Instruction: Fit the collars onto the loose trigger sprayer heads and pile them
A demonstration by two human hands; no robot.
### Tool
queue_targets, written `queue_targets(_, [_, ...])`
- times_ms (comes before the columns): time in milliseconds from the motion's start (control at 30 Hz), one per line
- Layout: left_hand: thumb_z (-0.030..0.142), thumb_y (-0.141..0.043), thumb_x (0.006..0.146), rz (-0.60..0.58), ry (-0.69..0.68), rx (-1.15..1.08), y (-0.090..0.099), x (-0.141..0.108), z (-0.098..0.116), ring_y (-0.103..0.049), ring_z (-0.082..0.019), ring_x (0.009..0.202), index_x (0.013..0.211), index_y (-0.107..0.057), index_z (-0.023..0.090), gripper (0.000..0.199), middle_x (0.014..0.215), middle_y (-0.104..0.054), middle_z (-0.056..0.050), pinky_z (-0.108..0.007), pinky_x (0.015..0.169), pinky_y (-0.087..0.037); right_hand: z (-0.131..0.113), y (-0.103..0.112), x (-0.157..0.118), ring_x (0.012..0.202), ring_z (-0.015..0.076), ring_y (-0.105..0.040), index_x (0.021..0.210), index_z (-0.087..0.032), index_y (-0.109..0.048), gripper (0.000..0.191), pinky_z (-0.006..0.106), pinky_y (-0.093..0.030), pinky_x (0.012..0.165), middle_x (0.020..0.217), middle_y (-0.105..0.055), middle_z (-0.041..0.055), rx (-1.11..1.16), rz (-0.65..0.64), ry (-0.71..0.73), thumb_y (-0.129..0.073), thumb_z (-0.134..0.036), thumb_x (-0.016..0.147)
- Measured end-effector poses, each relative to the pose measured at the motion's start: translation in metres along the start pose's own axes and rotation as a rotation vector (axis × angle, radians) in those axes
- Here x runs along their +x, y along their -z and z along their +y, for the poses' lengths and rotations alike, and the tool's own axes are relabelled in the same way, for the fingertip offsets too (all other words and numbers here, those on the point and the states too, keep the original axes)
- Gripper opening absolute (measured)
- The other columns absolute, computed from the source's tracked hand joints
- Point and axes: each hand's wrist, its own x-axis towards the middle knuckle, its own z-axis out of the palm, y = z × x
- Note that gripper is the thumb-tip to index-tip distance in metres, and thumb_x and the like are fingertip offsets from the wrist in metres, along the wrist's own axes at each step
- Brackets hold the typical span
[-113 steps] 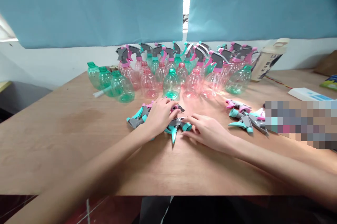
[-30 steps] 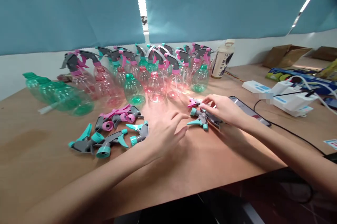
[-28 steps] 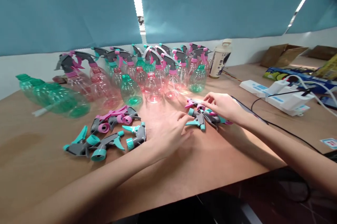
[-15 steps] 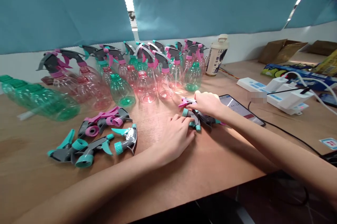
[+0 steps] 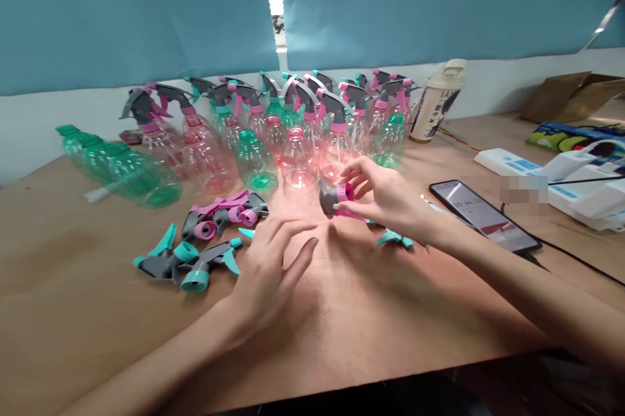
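Observation:
Held in the fingers of my right hand (image 5: 390, 201) is a pink and grey spray trigger head (image 5: 332, 198), raised a little off the table, its pink collar toward my fingers. My left hand (image 5: 273, 260) hovers with fingers apart over the table, partly covering a teal and grey trigger head. To its left lie several teal and grey trigger heads (image 5: 195, 278) and, behind those, several pink and grey ones (image 5: 224, 215). Under my right wrist a teal trigger head (image 5: 394, 239) lies partly hidden.
Clear pink bottles (image 5: 299, 165) and green bottles (image 5: 256, 165) stand in rows, some topped with triggers. Green bottles (image 5: 141, 178) lean together at left. A cream drink bottle (image 5: 436, 103), a phone (image 5: 483, 214), a power strip (image 5: 517, 168) and a cardboard box (image 5: 569, 97) are at right.
My right hand has lifted the pink and grey trigger head from the pile at right and moved it leftward. My left hand has shifted left, away from that pile. The view has turned left.

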Motion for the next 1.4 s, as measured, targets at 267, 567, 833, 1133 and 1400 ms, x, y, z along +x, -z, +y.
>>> queue_targets(267, [0.031,-0.060,0.088,0.021,-0.030,0.215,0.022,-0.019,-0.011,-0.056,-0.026,0.100,0.113,-0.054,0.020,0.028,0.108,-0.065,-0.008,-0.042,0.084,-0.043,-0.041,-0.030,-0.007,0.078,0.0144,-0.062,0.115,-0.021,-0.046,0.042,0.026,-0.051,0.067,0.097,-0.062,0.0033,0.012,-0.178,0.220,-0.066,-0.023,0.079])
queue_targets(567, [0.035,-0.059,0.088,0.000,0.093,0.029,0.027,-0.024,-0.013,-0.058,-0.019,0.080,0.116,-0.054,0.021,0.032,0.086,-0.066,-0.004,-0.033,0.069,-0.052,-0.061,-0.034,-0.001,0.091,0.0166,-0.058,0.101,-0.023,-0.048,0.025,0.029,-0.053,0.073,0.104,-0.052,0.0040,-0.028,-0.251,0.259,-0.058,-0.010,0.081])
queue_targets(833, [0.023,-0.067,0.083,0.091,0.153,-0.158,0.024,-0.030,-0.018,-0.055,-0.016,0.080,0.105,-0.059,0.020,0.024,0.092,-0.064,-0.003,-0.030,0.069,-0.050,-0.065,-0.034,0.007,0.091,0.0164,-0.057,0.100,-0.023,-0.049,0.023,0.028,-0.053,0.071,0.105,-0.052,0.0036,-0.069,-0.317,0.288,-0.055,-0.009,0.083])
queue_targets(1133, [0.017,-0.067,0.082,0.057,0.156,-0.231,0.018,-0.034,-0.021,-0.053,-0.016,0.080,0.104,-0.057,0.020,0.025,0.090,-0.062,-0.002,-0.029,0.071,-0.045,-0.073,-0.010,-0.002,0.063,0.0153,-0.053,0.084,-0.025,-0.051,0.013,0.028,-0.036,0.048,0.074,-0.060,-0.0019,-0.239,-0.360,0.235,-0.061,-0.035,0.085])
queue_targets(1400, [0.019,-0.067,0.082,0.064,0.187,-0.275,0.017,-0.034,-0.021,-0.054,-0.016,0.079,0.105,-0.058,0.019,0.024,0.089,-0.061,-0.003,-0.027,0.068,-0.044,-0.079,-0.016,-0.016,0.050,0.0116,-0.045,0.087,-0.025,-0.054,0.009,0.028,-0.026,0.046,0.062,-0.054,-0.0065,-0.276,-0.408,0.213,-0.059,-0.033,0.086])
